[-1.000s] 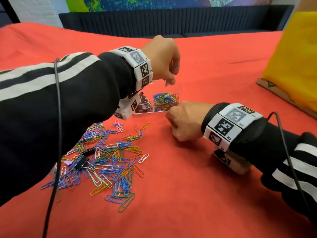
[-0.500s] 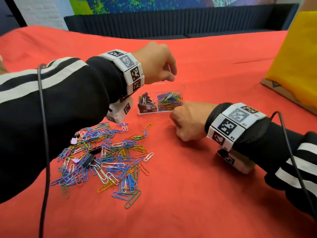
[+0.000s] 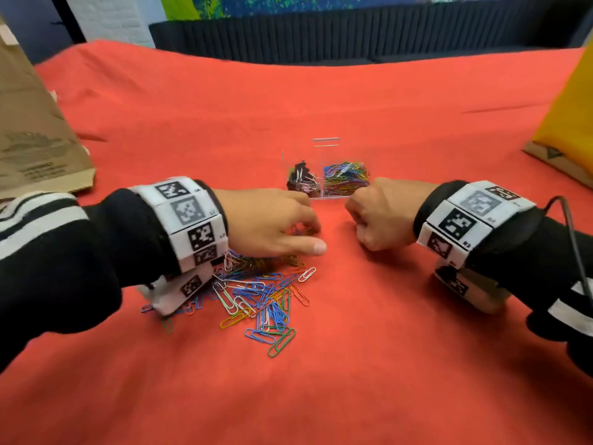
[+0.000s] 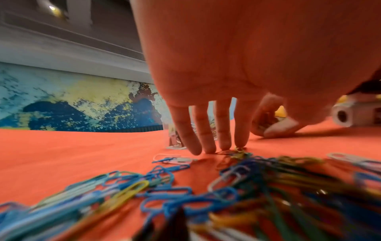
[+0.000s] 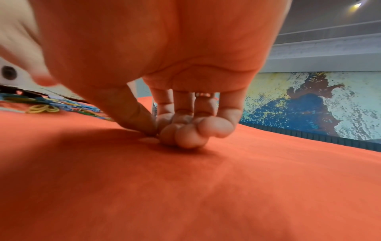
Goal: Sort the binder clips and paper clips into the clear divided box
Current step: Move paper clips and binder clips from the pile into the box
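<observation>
The clear divided box [image 3: 348, 162] stands mid-table on the red cloth. Its left compartment holds black binder clips [image 3: 301, 179], its right one coloured paper clips [image 3: 345, 176]. A loose pile of paper clips [image 3: 260, 293] lies nearer me, left of centre. My left hand [image 3: 313, 236] is low over the pile's far edge. In the left wrist view its straight fingertips [image 4: 223, 146] touch the clips [image 4: 185, 195]. My right hand [image 3: 372, 216] is a fist resting on the cloth just in front of the box's right end. Its curled fingers [image 5: 185, 133] show nothing held.
A brown paper bag [image 3: 35, 133] lies at the far left and a yellow bag [image 3: 571, 107] at the far right. A dark ribbed sofa back [image 3: 353, 36] runs behind the table. A black cable [image 3: 574, 239] trails from my right wrist.
My left hand has come down from above the box to the paper clip pile, and its fingers have straightened. The right fist has stayed beside the box.
</observation>
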{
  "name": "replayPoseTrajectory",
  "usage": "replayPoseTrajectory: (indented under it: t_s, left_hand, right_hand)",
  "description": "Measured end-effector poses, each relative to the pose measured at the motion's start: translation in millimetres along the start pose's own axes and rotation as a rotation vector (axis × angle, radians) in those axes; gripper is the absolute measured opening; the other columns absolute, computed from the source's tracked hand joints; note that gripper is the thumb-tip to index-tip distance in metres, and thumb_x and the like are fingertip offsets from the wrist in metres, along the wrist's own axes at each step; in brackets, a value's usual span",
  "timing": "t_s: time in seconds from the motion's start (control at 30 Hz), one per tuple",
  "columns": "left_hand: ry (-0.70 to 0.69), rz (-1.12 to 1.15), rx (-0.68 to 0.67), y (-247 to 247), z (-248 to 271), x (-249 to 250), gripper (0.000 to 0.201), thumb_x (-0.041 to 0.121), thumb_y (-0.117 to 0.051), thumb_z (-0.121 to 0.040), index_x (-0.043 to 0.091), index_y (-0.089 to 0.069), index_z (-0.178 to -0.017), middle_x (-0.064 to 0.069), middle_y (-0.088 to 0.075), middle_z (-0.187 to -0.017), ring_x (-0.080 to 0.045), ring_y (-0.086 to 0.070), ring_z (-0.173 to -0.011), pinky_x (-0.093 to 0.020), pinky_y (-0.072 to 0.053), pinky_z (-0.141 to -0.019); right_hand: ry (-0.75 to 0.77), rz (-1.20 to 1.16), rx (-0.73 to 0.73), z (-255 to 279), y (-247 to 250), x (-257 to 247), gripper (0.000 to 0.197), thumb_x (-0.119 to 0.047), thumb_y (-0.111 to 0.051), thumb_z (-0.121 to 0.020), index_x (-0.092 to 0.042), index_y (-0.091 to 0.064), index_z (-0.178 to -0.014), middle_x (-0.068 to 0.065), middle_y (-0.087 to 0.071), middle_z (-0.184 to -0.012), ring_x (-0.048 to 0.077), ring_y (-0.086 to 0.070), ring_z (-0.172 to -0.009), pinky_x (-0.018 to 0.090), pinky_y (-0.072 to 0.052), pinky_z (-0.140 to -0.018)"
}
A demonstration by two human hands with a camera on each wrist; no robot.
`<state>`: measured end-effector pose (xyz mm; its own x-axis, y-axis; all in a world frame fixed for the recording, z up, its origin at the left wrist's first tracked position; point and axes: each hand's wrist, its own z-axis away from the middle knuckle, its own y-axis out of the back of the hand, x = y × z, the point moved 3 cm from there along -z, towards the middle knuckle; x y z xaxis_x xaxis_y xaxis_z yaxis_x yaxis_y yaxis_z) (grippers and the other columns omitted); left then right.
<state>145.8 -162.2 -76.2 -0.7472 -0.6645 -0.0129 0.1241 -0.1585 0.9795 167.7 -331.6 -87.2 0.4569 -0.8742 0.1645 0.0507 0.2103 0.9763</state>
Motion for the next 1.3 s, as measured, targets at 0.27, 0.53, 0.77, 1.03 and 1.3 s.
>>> replayPoseTrajectory:
  t_s: [0.27, 0.53, 0.77, 1.03, 1.3]
  left_hand:
    - [-0.054, 0.097, -0.027, 0.4, 22.4, 16.4, 0.048, 0.053, -0.075, -0.075, 0.029, -0.063, -0.115, 0.010, -0.061, -0.103, -0.007, -0.059, -0.094, -0.026, -0.047, -0.085]
    - [0.027, 0.155, 0.032, 2.0, 12.6, 11.2, 0.007, 0.030, -0.070, -0.084, 0.030, -0.068, -0.091, 0.017, -0.067, -0.074, 0.002, -0.063, -0.070, -0.010, -0.045, -0.066]
    - [0.070, 0.246, 0.136, 35.5, 9.8, 2.2, 0.010, 0.020, -0.074, -0.081, 0.028, -0.070, -0.086, 0.016, -0.070, -0.069, 0.004, -0.066, -0.065, -0.005, -0.044, -0.061]
    - [0.101, 0.217, 0.512, 104.6, -48.1, -20.8, 0.010, 0.021, -0.073, -0.079, 0.025, -0.074, -0.088, 0.017, -0.069, -0.069, 0.001, -0.068, -0.068, -0.012, -0.049, -0.070]
    - [0.121, 0.025, 0.501, 98.0, -112.8, -21.3, 0.014, 0.016, -0.070, -0.077, 0.021, -0.075, -0.090, 0.005, -0.072, -0.079, -0.010, -0.063, -0.072, -0.021, -0.049, -0.075]
  right_hand:
    - [-0.002, -0.009, -0.039, 1.3, 0.3, 1.0, 0.016, -0.026, -0.053, -0.077, -0.017, -0.062, -0.086, 0.011, -0.065, -0.082, 0.035, -0.065, -0.080, 0.040, -0.060, -0.070]
    - [-0.020, -0.008, -0.044, 0.0, 0.6, 1.4, 0.008, -0.026, -0.052, -0.075, -0.019, -0.053, -0.078, 0.006, -0.055, -0.072, 0.035, -0.064, -0.077, 0.040, -0.060, -0.069]
    - [-0.021, -0.044, -0.037, 1.1, -0.5, 2.9, 0.011, -0.027, -0.052, -0.074, -0.018, -0.056, -0.080, 0.008, -0.062, -0.078, 0.034, -0.065, -0.076, 0.041, -0.060, -0.069]
    - [-0.007, -0.057, -0.004, 5.8, 1.7, 1.1, 0.010, -0.024, -0.054, -0.078, -0.019, -0.058, -0.086, 0.005, -0.052, -0.073, 0.034, -0.060, -0.075, 0.031, -0.053, -0.063]
    - [0.013, -0.096, 0.013, 7.4, 4.1, 3.0, 0.004, -0.021, -0.057, -0.078, -0.019, -0.056, -0.082, 0.001, -0.047, -0.068, 0.032, -0.057, -0.072, 0.028, -0.045, -0.058]
